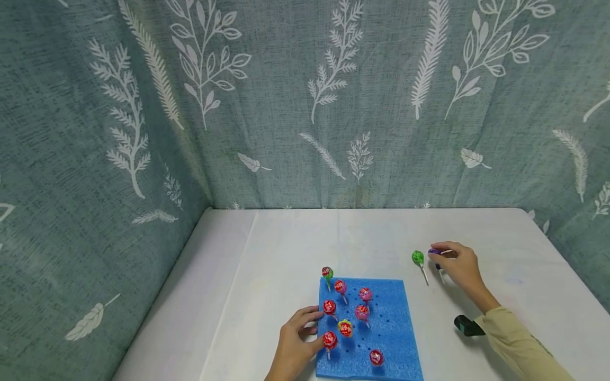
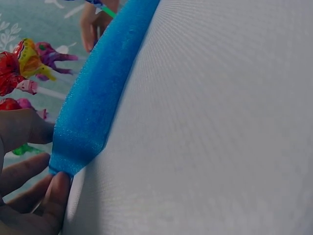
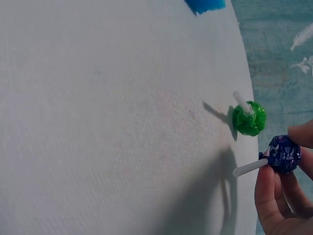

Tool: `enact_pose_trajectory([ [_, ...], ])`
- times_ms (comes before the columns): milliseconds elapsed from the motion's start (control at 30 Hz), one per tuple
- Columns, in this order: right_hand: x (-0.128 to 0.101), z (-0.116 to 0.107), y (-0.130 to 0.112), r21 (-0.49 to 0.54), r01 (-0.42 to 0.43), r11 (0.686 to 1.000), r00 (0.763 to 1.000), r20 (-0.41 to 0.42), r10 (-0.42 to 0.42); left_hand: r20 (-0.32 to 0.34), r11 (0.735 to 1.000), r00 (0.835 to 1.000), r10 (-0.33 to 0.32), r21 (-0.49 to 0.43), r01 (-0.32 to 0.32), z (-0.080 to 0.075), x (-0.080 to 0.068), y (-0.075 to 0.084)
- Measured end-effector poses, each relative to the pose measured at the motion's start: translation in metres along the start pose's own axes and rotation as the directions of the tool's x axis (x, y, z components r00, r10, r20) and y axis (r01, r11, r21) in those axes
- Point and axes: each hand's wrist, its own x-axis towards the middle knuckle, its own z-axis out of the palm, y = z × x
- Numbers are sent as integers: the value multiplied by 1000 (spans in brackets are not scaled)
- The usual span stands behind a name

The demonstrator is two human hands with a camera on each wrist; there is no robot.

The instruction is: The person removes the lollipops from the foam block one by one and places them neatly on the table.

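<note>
My right hand (image 1: 461, 267) holds a purple foil-wrapped lollipop on a white stick (image 3: 282, 153); my grip there is a pinch, thumb and fingers curled round the wrapped head, just above the white cloth-covered tabletop (image 1: 286, 248). In the head view it sits at about 2 o'clock from the square blue foam block with rows of small holes (image 1: 391, 328). Just beside it, at its 9 o'clock, a green-wrapped lollipop (image 1: 418, 257) lies on the tabletop, its stick pointing toward me.

My left hand (image 1: 295, 344) rests against the foam block's left edge, at its 8 o'clock; my fingers (image 2: 54, 196) curl round the edge and corner, so this grip is closed on the foam. Eight lollipops stand upright in the block, mostly red and pink ones, with one yellow-and-red wrapped lollipop (image 1: 345, 328) near the middle.

Teal cloth with white leaf prints (image 1: 305, 106) hangs behind, at 12 o'clock.
</note>
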Motion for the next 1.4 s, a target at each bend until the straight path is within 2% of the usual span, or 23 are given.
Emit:
enact_pose_trajectory([
  [133, 4, 0, 5, 15, -38, 999, 999, 28, 38, -3, 1000, 1000, -25, 15, 25, 0, 0, 1],
  [367, 10, -2, 12, -10, -60, 998, 997, 42, 61, -4, 999, 1000, 6, -36, -6, 1, 0, -1],
  [500, 11, -3, 15, -21, -72, 997, 996, 58, 73, -6, 999, 1000, 3, -42, -4, 1, 0, 0],
  [833, 14, -5, 21, -58, -35, 998, 997, 73, 40, -16, 999, 999, -43, 3, 43, 2, 1, 2],
  [1167, 13, -7, 19, -66, -81, 994, 988, 123, 89, -12, 1000, 1000, -11, -20, 11, 0, -1, 0],
  [1400, 10, -8, 18, -70, -90, 993, 987, 129, 99, -9, 1000, 1000, -24, -17, 24, -1, 0, -1],
])
